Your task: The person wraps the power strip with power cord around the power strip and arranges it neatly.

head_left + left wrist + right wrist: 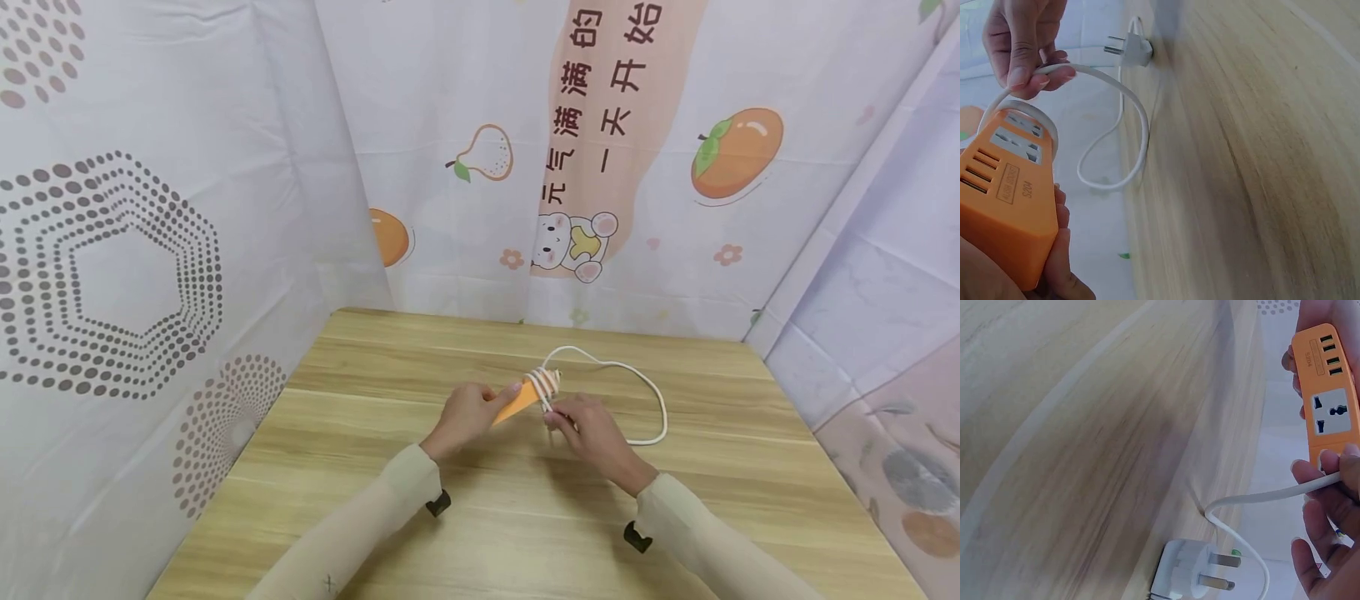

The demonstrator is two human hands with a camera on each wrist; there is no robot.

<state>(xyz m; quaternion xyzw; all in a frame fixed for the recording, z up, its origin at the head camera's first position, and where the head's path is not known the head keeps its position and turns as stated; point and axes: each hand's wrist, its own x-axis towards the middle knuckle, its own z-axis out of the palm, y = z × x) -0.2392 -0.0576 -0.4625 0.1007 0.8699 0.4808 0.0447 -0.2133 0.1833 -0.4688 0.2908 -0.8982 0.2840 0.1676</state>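
Note:
An orange power strip (516, 406) with white socket faces and several USB slots is gripped by my left hand (465, 417), fingers beneath and thumb along it in the head view. White cord (1141, 140) loops round the strip's far end. Between thumb and fingertips my right hand (592, 435) pinches a stretch of this cord close beside that end. From there the cord runs out in a wide loop over the table. Its white plug (1188, 572) lies on the wood, prongs showing in both wrist views; in the head view the right hand hides it.
The wooden table (480, 533) ends at a back edge against a printed curtain (435, 275). More white curtain (285, 225) hangs along the left side, and another (892, 333) stands at the right. Small black devices (637, 537) sit under both cuffs.

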